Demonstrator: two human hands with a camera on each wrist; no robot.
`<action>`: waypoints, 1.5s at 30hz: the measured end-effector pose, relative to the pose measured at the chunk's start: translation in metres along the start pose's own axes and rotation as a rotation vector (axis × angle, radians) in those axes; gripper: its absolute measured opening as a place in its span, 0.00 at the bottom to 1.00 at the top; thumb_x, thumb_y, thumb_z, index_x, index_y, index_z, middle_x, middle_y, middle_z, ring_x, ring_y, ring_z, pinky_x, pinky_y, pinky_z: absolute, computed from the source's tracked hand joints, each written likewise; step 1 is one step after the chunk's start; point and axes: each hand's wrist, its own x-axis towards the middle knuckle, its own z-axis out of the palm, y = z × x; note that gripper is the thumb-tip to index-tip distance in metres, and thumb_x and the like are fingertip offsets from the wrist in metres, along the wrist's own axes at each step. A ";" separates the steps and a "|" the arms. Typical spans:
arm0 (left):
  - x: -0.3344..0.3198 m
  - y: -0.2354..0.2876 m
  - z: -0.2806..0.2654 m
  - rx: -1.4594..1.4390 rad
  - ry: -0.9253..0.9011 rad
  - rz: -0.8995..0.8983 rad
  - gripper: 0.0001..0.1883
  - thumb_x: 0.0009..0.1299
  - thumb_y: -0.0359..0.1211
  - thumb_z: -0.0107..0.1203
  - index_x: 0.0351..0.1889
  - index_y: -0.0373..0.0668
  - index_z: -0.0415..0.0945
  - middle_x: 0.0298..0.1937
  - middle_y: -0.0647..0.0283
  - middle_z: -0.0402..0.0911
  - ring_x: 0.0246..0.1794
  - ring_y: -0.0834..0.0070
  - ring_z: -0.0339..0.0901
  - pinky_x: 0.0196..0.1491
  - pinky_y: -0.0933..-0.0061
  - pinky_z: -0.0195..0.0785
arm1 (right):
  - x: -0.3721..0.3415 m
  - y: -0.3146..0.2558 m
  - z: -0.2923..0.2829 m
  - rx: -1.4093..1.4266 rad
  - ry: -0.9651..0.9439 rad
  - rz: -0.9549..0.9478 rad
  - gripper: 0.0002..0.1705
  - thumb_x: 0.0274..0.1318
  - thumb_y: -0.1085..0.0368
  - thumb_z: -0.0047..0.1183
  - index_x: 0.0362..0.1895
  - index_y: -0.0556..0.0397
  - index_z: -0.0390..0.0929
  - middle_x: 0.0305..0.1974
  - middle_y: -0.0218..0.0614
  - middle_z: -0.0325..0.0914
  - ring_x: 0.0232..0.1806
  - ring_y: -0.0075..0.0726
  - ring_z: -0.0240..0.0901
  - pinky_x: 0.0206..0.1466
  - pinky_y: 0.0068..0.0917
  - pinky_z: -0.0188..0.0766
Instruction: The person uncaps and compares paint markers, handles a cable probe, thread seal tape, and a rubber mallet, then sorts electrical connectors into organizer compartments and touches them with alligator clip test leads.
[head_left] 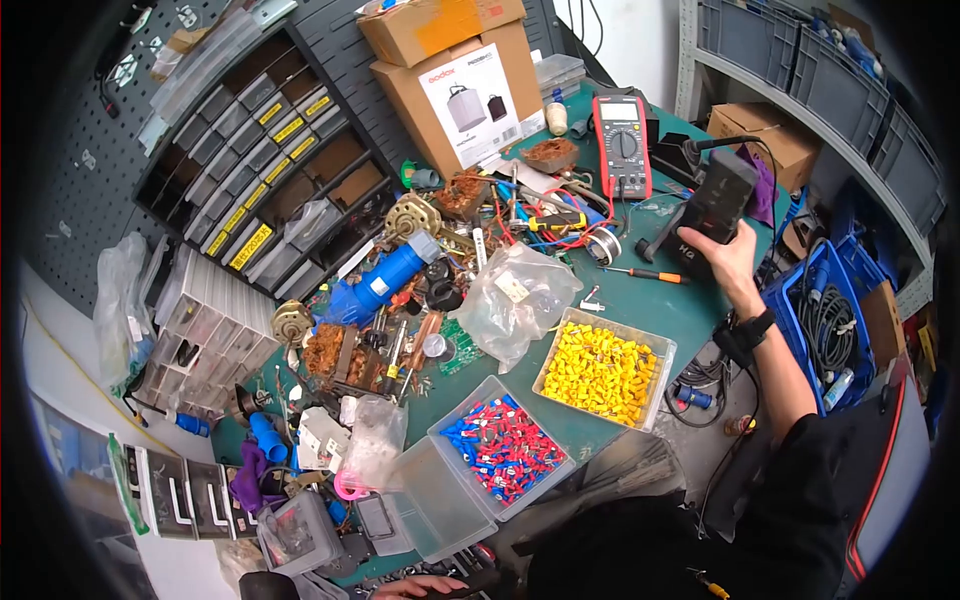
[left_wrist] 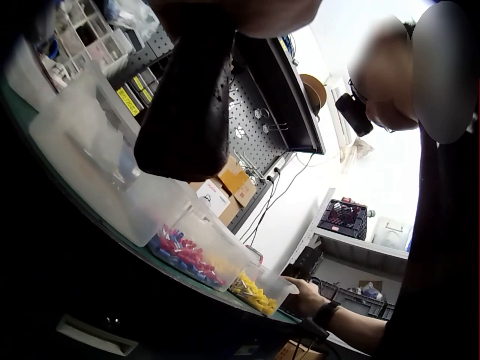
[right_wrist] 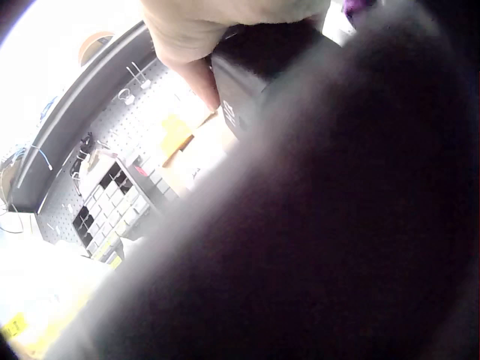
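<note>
Shelves [head_left: 768, 95] flank a green table [head_left: 635, 312]; left fingers [left_wrist: 277, 16] hold something dark [left_wrist: 187, 112], right fingers [head_left: 702, 243] a black device [head_left: 720, 190].

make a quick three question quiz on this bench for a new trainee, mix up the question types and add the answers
1. Which hand holds the black device near the multimeter?

2. True or false: the yellow connectors are kept apart from the red and blue connectors.

3. Fill in the missing colour: the multimeter's grey face is framed by a ____ edge.

Key:
1. The right hand.
2. True.
3. Red.
</note>
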 end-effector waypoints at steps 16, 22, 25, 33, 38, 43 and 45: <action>-0.011 -0.009 -0.002 0.070 -0.093 -0.039 0.11 0.77 0.44 0.44 0.42 0.47 0.61 0.24 0.64 0.61 0.13 0.74 0.59 0.13 0.78 0.57 | -0.024 -0.033 -0.030 -0.107 0.036 -0.104 0.24 0.39 0.68 0.72 0.44 0.58 0.80 0.38 0.31 0.82 0.38 0.23 0.75 0.47 0.24 0.73; -0.010 -0.013 -0.012 0.022 -0.130 -0.092 0.14 0.77 0.46 0.43 0.44 0.46 0.61 0.24 0.64 0.62 0.13 0.75 0.60 0.13 0.78 0.57 | -0.022 -0.030 -0.026 -0.065 -0.005 -0.060 0.23 0.39 0.69 0.72 0.43 0.59 0.80 0.37 0.31 0.82 0.37 0.23 0.75 0.45 0.23 0.73; -0.014 -0.007 0.002 0.089 -0.161 0.009 0.14 0.78 0.46 0.42 0.46 0.46 0.60 0.23 0.64 0.62 0.13 0.76 0.60 0.12 0.79 0.56 | 0.003 -0.063 -0.030 -0.132 0.041 -0.190 0.24 0.39 0.67 0.73 0.44 0.57 0.80 0.39 0.31 0.81 0.40 0.24 0.75 0.47 0.25 0.72; -0.019 -0.017 -0.006 0.059 -0.219 -0.010 0.15 0.78 0.45 0.43 0.50 0.44 0.59 0.24 0.64 0.62 0.12 0.76 0.58 0.12 0.79 0.55 | 0.055 -0.146 -0.052 -0.069 0.100 -0.328 0.32 0.39 0.65 0.73 0.50 0.65 0.76 0.45 0.41 0.81 0.47 0.33 0.78 0.53 0.28 0.73; -0.023 -0.010 0.002 0.065 -0.177 -0.035 0.15 0.78 0.45 0.42 0.49 0.45 0.60 0.24 0.64 0.63 0.12 0.76 0.58 0.12 0.78 0.56 | 0.028 -0.098 -0.044 -0.165 0.063 -0.315 0.29 0.37 0.63 0.73 0.48 0.56 0.80 0.40 0.32 0.81 0.41 0.25 0.75 0.48 0.27 0.72; -0.019 -0.006 -0.002 0.040 -0.174 -0.107 0.13 0.77 0.45 0.43 0.45 0.45 0.62 0.24 0.63 0.64 0.12 0.74 0.59 0.12 0.76 0.58 | -0.011 -0.017 -0.027 -0.082 -0.066 -0.038 0.22 0.36 0.69 0.72 0.40 0.56 0.81 0.34 0.28 0.81 0.34 0.21 0.75 0.42 0.23 0.73; -0.020 -0.010 -0.004 0.031 -0.161 -0.091 0.14 0.77 0.44 0.43 0.43 0.43 0.61 0.23 0.63 0.63 0.12 0.75 0.60 0.12 0.77 0.57 | -0.016 -0.008 -0.021 -0.074 -0.051 -0.013 0.22 0.36 0.69 0.73 0.40 0.57 0.81 0.35 0.29 0.81 0.35 0.22 0.75 0.43 0.23 0.74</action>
